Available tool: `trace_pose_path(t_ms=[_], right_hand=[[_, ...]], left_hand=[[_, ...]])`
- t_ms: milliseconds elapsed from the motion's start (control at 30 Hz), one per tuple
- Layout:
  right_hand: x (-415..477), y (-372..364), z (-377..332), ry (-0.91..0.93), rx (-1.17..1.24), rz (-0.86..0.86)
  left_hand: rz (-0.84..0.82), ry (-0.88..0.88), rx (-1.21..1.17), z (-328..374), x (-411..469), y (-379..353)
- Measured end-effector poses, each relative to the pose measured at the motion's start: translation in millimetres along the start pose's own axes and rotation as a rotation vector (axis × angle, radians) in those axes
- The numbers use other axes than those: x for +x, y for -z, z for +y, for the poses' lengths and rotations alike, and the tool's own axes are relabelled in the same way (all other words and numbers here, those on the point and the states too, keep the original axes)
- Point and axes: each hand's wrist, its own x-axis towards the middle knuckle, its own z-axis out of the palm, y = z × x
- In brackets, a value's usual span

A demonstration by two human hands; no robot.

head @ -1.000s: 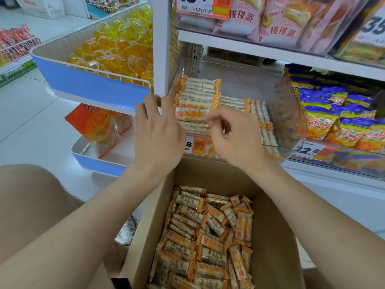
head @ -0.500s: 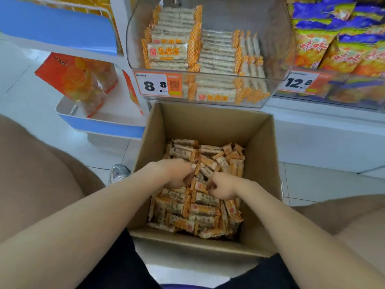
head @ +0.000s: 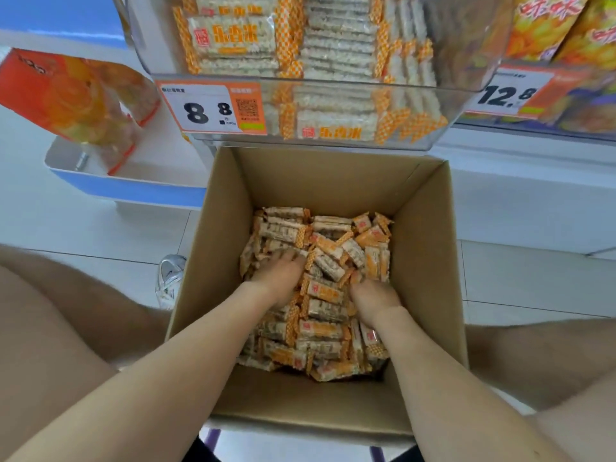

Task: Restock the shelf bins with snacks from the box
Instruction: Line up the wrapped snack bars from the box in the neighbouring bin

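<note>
Head view, looking down; open cardboard box (head: 333, 181) at frame centre, between the person's bare knees; bottom layer of loose wrapped rice bars (head: 325, 316), orange-and-white wrappers, lying at mixed angles.

Left hand (head: 279, 278): inside the box, on the pile's 9 o'clock side, back upward, fingers pointing to 12 o'clock, tips sunk under wrappers; whether it grips a bar, cannot tell.

Right hand (head: 374, 297): inside the box, on the pile's 3 o'clock side, knuckles up, fingers dug down into the bars and hidden; grip cannot be told.

Hands apart, several bars between them.

Clear shelf bin (head: 466, 45) at 12 o'clock, just beyond the box's far wall; same rice bars stacked flat in rows inside, fuller at its 9 o'clock end.

Price tag "8.8" (head: 206, 108) on the bin front; tag "12.8" (head: 506, 95) at 2 o'clock, under yellow snack bags (head: 546, 25).

Orange bags (head: 66, 98) in a white-and-blue tray at 10 o'clock; a white shoe (head: 170, 278) at 9 o'clock, beside the box.
</note>
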Motion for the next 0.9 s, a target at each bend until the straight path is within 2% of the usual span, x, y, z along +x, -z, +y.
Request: trace_pose_path(t_ms=[100, 233, 300, 367, 433, 500, 600, 667, 900], right_hand=[[6, -4, -2, -0.008, 0.026, 0.02], [8, -17, -1, -0.014, 0.089, -0.046], [7, -18, -3, -0.056, 0.236, -0.01], [5, -13, -4, -0.111, 0.422, 0.11], [1, -7, -1, -0.16, 0.617, 0.216], [-3, -4, 2, -0.19, 0.826, 0.252], [-6, 2, 2, -0.204, 1.036, 0.217], [-7, 8, 0, -0.198, 1.135, 0.172], [-8, 19, -3, -0.225, 1.208, 0.123]], left_hand=[[-0.023, 0.079, -0.102, -4, 11, -15], [-0.002, 0.111, -0.065, -7, 15, -24], [-0.015, 0.125, 0.038, -8, 15, -24], [0.014, 0.135, 0.137, -10, 16, -25], [0.029, 0.133, 0.168, -11, 17, -26], [0.006, 0.12, 0.14, -14, 17, -28], [-0.04, 0.089, 0.093, -16, 15, -29], [0.016, 0.102, 0.053, -19, 16, -28], [0.067, 0.148, -0.002, -23, 17, -28]])
